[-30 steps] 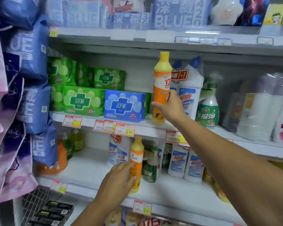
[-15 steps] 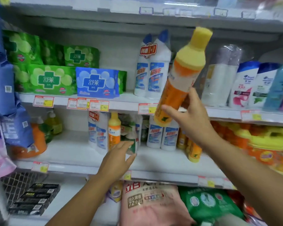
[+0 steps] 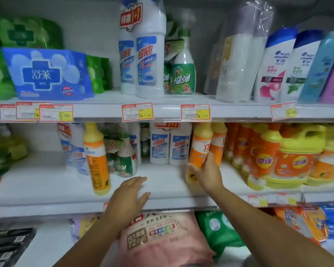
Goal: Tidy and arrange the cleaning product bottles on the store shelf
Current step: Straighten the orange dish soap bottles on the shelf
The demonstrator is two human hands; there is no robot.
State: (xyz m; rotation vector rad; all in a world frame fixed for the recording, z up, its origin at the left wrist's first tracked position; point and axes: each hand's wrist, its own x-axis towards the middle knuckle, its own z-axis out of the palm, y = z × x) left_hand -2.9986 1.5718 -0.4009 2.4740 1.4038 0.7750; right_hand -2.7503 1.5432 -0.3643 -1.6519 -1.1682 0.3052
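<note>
Orange bottle (image 3: 200, 149) with yellow cap on the middle shelf (image 3: 46, 182), leaning a little, between the white twin pack (image 3: 170, 147) and the row of orange bottles (image 3: 256, 153). Clamped at its lower part by the right hand (image 3: 208, 173), fingers curled round it. Left hand (image 3: 128, 197) flat on the shelf edge, fingers straight, holding nothing. Second orange bottle (image 3: 96, 162) upright further left.

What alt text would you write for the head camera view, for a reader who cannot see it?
A person's right hand grips an orange yellow-capped bottle, slightly tilted, at the middle shelf of a store display, next to matching bottles. The left hand rests open on the shelf's front edge; white bottles stand behind.
</note>
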